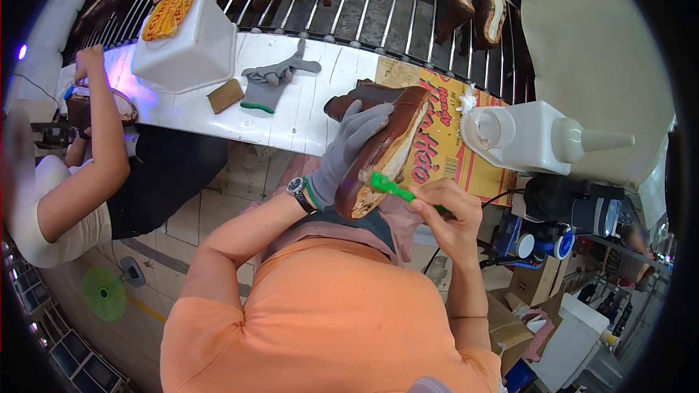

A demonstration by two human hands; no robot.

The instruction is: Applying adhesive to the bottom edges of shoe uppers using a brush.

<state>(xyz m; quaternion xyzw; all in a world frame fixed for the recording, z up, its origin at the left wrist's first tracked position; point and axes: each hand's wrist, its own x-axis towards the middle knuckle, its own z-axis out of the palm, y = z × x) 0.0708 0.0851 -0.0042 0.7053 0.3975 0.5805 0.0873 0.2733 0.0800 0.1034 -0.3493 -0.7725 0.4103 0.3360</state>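
Observation:
My left hand (349,147), in a grey glove, grips a dark brown shoe (378,147) from the left side, its pale underside turned toward me. My right hand (445,212), bare, holds a green-handled brush (389,187) whose tip touches the lower edge of the shoe's underside. A watch sits on my left wrist. The shoe is lifted in front of the white bench edge, above my lap.
A white bench (306,113) carries a spare grey glove (275,76), a brown block (225,95), a white jug with orange lid (182,36) and a white spouted container (539,138) on yellow cardboard (437,124). More shoes hang on a wire rack (378,0). Another person (80,175) works at left.

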